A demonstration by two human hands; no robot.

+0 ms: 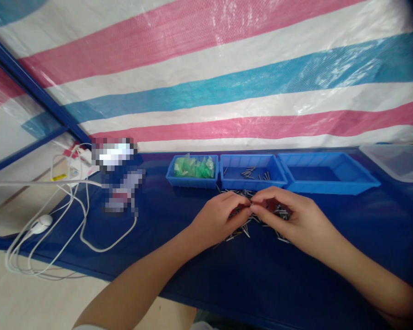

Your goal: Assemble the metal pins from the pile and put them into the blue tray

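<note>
A loose pile of thin silvery metal pins [246, 229], like nails or screws, lies on the blue table under both hands. Over its left part, my left hand [223, 213] is closed in a pinch. My right hand [294, 213] pinches too, its fingertips meeting those of the left above the pile. Whatever is between the fingertips is too small and covered to name. Just behind the pile, the middle blue bin [253, 184] holds several of the same pins. My hands hide much of the pile.
Green plastic packets [194, 167] fill the left blue bin [192, 183]. The right blue bin [330, 187] stands beside the middle one, near a clear plastic tray [395, 162]. White cables [86, 215] and a power strip [80, 167] spread over the left end. A striped sheet [227, 101] hangs behind.
</note>
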